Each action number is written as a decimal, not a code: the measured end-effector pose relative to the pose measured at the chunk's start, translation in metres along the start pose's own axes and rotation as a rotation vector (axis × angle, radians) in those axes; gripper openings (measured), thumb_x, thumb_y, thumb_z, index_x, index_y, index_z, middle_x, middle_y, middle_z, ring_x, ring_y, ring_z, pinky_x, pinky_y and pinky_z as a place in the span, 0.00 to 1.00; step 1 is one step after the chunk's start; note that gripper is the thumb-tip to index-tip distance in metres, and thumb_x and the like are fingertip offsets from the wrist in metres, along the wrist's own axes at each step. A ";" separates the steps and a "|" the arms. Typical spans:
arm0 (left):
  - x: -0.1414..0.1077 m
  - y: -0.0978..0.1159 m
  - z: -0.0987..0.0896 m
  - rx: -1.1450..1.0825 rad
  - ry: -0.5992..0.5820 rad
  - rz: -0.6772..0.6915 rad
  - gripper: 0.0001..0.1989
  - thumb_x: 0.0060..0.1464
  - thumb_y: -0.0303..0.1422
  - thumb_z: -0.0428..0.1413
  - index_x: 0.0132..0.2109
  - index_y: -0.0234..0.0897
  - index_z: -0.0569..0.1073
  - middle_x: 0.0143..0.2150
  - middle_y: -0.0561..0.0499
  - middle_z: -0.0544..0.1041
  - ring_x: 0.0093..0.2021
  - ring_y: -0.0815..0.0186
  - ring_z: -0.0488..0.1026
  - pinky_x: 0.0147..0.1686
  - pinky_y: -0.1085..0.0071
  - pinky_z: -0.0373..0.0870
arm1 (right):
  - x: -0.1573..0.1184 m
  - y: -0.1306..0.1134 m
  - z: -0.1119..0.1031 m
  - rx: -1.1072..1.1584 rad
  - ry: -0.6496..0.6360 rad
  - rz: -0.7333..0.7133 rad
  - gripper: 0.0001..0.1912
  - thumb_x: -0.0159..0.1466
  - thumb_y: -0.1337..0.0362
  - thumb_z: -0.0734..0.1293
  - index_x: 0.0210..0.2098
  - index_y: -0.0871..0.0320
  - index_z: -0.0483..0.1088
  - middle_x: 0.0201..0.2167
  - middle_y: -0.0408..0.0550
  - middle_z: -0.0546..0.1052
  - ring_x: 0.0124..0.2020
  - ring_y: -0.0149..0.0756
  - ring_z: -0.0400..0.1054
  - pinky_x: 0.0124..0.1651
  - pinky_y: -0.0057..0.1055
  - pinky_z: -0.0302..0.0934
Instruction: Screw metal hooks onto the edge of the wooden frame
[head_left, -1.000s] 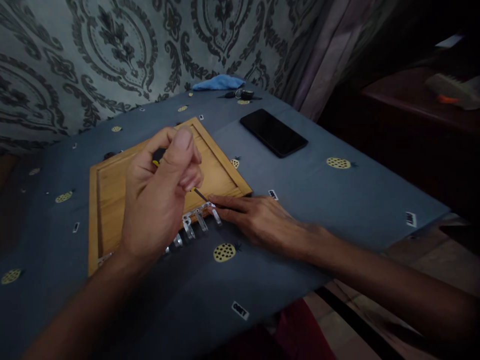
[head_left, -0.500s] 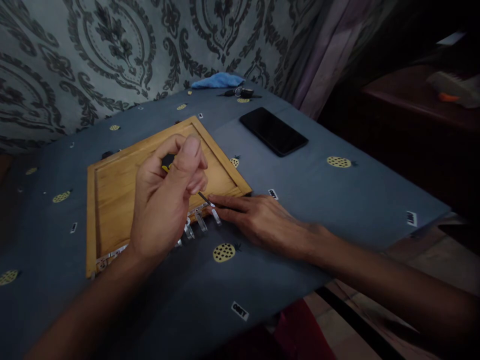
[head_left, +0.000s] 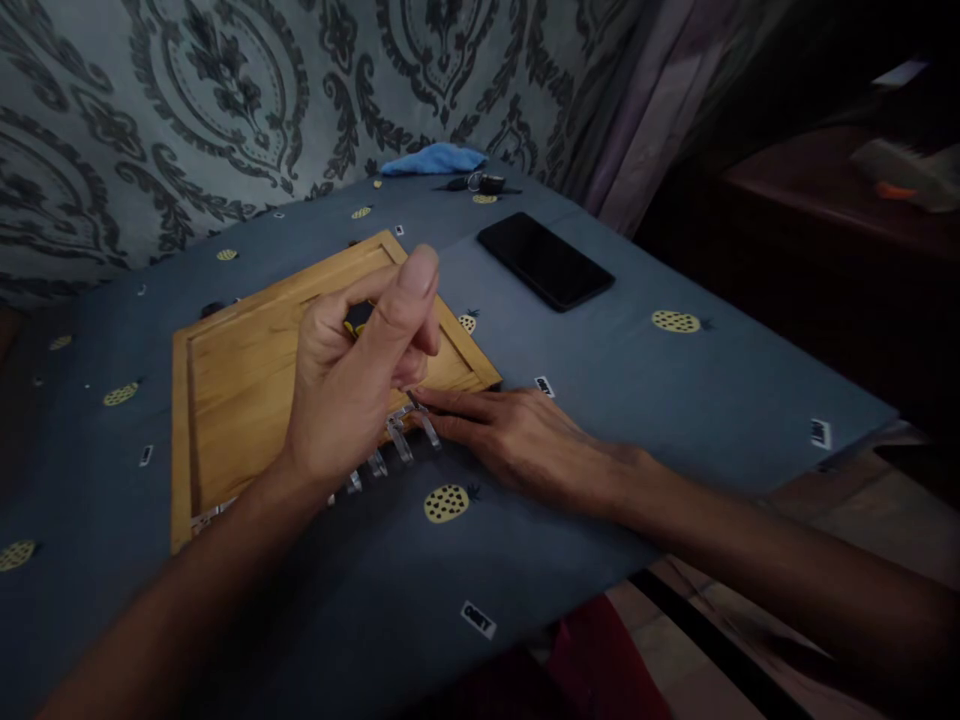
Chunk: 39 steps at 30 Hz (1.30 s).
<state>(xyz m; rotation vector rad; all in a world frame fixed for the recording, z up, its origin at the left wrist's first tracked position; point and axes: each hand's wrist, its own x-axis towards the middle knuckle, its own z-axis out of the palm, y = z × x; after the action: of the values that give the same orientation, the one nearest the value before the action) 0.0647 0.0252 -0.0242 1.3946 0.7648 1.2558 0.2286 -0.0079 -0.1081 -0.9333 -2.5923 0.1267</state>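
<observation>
My left hand (head_left: 360, 370) is closed round the black-and-yellow handle of a screwdriver (head_left: 358, 318), mostly hidden inside the fist. Its thin metal shaft points down at a corner of a wooden panel with a raised frame (head_left: 247, 400). Along the panel's near edge runs a metal strip with several clear hooks (head_left: 401, 440), partly covered by my left wrist. My right hand (head_left: 525, 440) lies low with its fingers stretched out, two fingertips touching the strip's right end on either side of the screwdriver's tip. Whether a screw sits under the tip is hidden.
On the blue pineapple-print tablecloth (head_left: 712, 400), a black phone (head_left: 546, 260) lies right of the panel. Farther back are keys (head_left: 480, 183) and a blue cloth (head_left: 435, 160) by the patterned wall. The table's edge runs along the right and front.
My left hand has shifted slightly right and up and turned with the screwdriver, whose shaft now shows less. My right hand and the panel stay in place.
</observation>
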 end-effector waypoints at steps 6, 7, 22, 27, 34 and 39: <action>0.007 0.000 0.006 -0.004 0.046 -0.030 0.26 0.55 0.46 0.62 0.17 0.37 0.66 0.16 0.58 0.56 0.16 0.77 0.49 0.16 0.71 0.44 | 0.001 -0.001 -0.001 0.008 -0.012 -0.002 0.27 0.64 0.75 0.63 0.62 0.55 0.66 0.61 0.52 0.71 0.45 0.39 0.77 0.35 0.30 0.69; 0.008 0.000 0.006 -0.008 0.045 -0.028 0.27 0.54 0.47 0.62 0.17 0.37 0.65 0.15 0.58 0.56 0.15 0.77 0.49 0.15 0.71 0.44 | 0.001 -0.001 -0.002 0.008 -0.009 -0.003 0.27 0.64 0.75 0.63 0.61 0.55 0.66 0.61 0.52 0.71 0.45 0.39 0.77 0.35 0.30 0.69; -0.002 -0.002 0.006 0.082 0.135 0.037 0.24 0.57 0.50 0.58 0.22 0.38 0.65 0.21 0.56 0.58 0.19 0.73 0.53 0.19 0.67 0.49 | 0.000 0.000 0.000 0.018 0.017 -0.002 0.29 0.64 0.76 0.63 0.63 0.53 0.64 0.63 0.51 0.69 0.44 0.39 0.77 0.34 0.30 0.69; -0.003 -0.004 0.009 0.139 0.187 0.057 0.24 0.56 0.52 0.58 0.22 0.39 0.65 0.20 0.56 0.57 0.19 0.72 0.54 0.20 0.67 0.49 | 0.000 0.000 0.000 0.033 0.015 -0.010 0.32 0.62 0.78 0.63 0.64 0.54 0.63 0.63 0.52 0.69 0.44 0.40 0.77 0.34 0.32 0.70; -0.008 -0.002 0.010 0.134 0.196 0.035 0.22 0.58 0.47 0.58 0.23 0.39 0.65 0.21 0.57 0.57 0.20 0.73 0.52 0.22 0.69 0.49 | 0.001 0.000 0.000 0.031 0.003 0.002 0.29 0.65 0.77 0.63 0.63 0.54 0.64 0.63 0.52 0.69 0.44 0.39 0.78 0.34 0.31 0.70; -0.004 0.009 -0.006 -0.057 0.239 -0.066 0.19 0.55 0.44 0.63 0.24 0.38 0.69 0.23 0.57 0.58 0.22 0.73 0.51 0.24 0.70 0.57 | 0.003 -0.001 -0.003 0.034 0.006 0.017 0.25 0.64 0.78 0.62 0.58 0.55 0.70 0.62 0.48 0.71 0.45 0.40 0.78 0.35 0.31 0.71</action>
<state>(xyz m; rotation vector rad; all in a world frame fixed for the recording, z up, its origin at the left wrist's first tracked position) 0.0565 0.0212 -0.0176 1.1772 0.9229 1.3967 0.2272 -0.0074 -0.1041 -0.9419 -2.5693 0.1724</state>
